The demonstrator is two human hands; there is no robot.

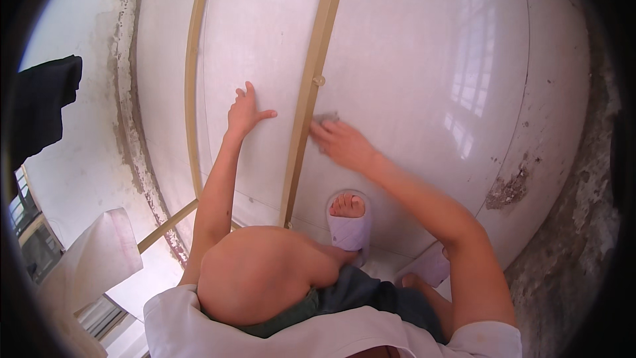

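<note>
Right hand (pixel 342 143), slightly blurred, fingers bent over small dark-grey soft-looking scrap (pixel 326 118), just right of long straight tan bar (pixel 309 103); can't tell whether they grip it or only press it. Small round tan knob (pixel 319 81) on same bar, farther up. Left hand (pixel 245 115) empty, fingers loosely spread, thumb toward that bar, between it and second, curved-looking tan bar (pixel 193 79). Glossy white tiled floor (pixel 404 46) beneath; pale lilac open-toe slipper (pixel 347 233) on foot, nearer the body.
</note>
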